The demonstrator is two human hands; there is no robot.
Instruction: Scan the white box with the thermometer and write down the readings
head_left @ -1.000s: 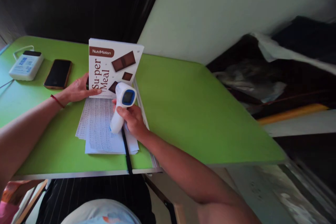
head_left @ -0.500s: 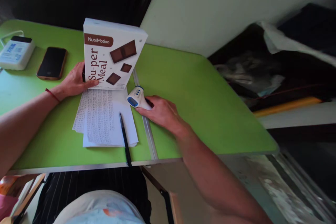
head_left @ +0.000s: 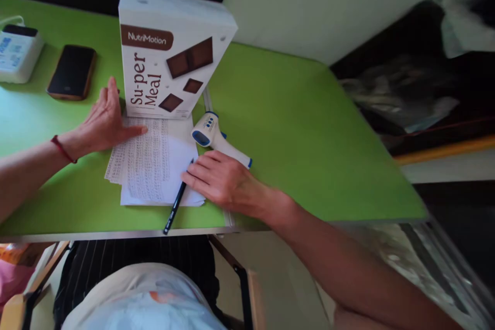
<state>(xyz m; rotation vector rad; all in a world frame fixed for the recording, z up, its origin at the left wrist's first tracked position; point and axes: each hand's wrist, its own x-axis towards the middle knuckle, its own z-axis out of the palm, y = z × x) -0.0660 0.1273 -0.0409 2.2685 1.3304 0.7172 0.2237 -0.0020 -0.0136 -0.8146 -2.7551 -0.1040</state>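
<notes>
My left hand (head_left: 104, 121) is open beside the lower left of a white NutriMotion box (head_left: 150, 69), thumb stretched over the top of some written sheets (head_left: 145, 165). The box stands upright on the green table (head_left: 301, 149), behind the sheets. My right hand (head_left: 226, 180) has its fingers closed on the upper part of a black pen (head_left: 176, 209), which slants over the sheets with its lower end at the table's front edge. Just beyond that hand lies a white and blue infrared thermometer (head_left: 222, 142), apart from its grip.
A dark phone (head_left: 72, 72) lies at the left, near a white device (head_left: 19, 54) with a cable. A metal seam (head_left: 208, 100) crosses the table. At the right is a dark shelf (head_left: 394, 77) with plastic bags. A wall (head_left: 286, 15) rises behind.
My right hand has let go of the thermometer and moved onto the pen, whose angle has turned. My left hand has released the box and spread its fingers.
</notes>
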